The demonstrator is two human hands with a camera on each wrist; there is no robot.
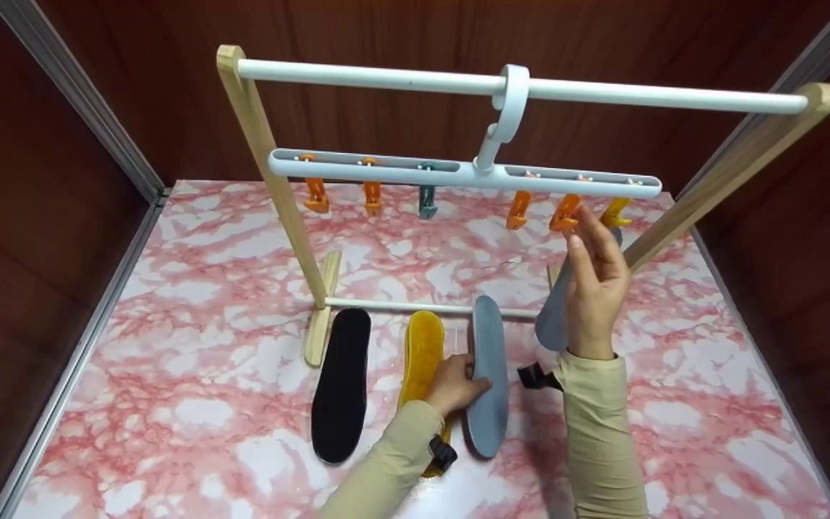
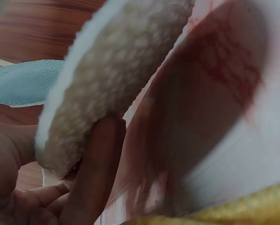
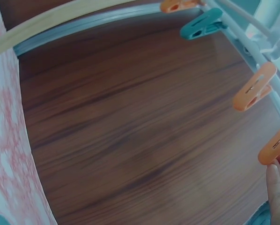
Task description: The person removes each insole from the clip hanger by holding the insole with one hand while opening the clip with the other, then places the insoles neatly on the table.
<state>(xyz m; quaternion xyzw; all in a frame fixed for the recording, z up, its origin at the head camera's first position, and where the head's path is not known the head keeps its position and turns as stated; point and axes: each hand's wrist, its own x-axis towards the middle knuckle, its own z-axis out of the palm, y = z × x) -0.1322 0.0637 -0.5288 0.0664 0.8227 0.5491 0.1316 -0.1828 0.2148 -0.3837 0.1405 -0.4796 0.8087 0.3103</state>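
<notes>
In the head view, my left hand (image 1: pixel 457 386) pinches a grey-blue insole (image 1: pixel 488 382) by its left edge, thumb on the smooth face. The left wrist view shows the fleecy side of this insole (image 2: pixel 116 65), lifted off the surface on that edge. My right hand (image 1: pixel 599 288) is raised at the hanger, fingers fairly straight, fingertips touching the lower end of an orange clip (image 1: pixel 565 213). Another grey-blue insole (image 1: pixel 553 317) hangs beneath the yellow clip (image 1: pixel 615 212), partly hidden behind the right hand. A yellow insole (image 1: pixel 424 353) lies under the left hand.
A white clip hanger (image 1: pixel 386 171) hooks over the white rail (image 1: pixel 386 76) of a wooden-sided rack. Other orange clips and a green clip (image 1: pixel 427 200) dangle from it. A black insole (image 1: pixel 341 386) lies left on the marbled surface; dark panels stand around.
</notes>
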